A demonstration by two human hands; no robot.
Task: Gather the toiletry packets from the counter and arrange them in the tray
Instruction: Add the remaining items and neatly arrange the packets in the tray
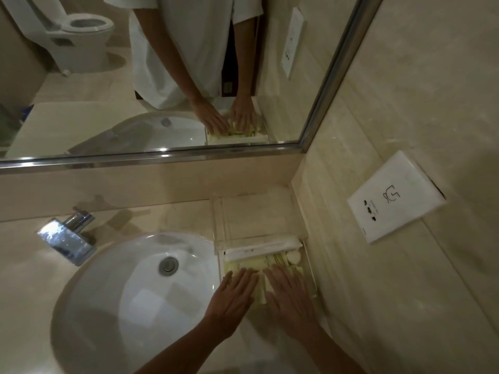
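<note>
Beige counter (pixel 167 211) and sink (pixel 129 287) fill your view; beside the basin, the clear tray (pixel 307 255) sits tight against the wall. Both your left hand (pixel 235 292) and right hand (pixel 289 292) lie flat, fingers straight, on the packets (pixel 256 265) (gripping nothing). Press evenly, squaring them inward; only the basin side offers room.

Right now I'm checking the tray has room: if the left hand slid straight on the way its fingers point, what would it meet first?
The left hand lies flat on the pale packets, fingers aimed away from the person. Going straight on, it would probably first meet the long white packet lying crosswise, then the clear tray wall; depth is unclear.
</note>
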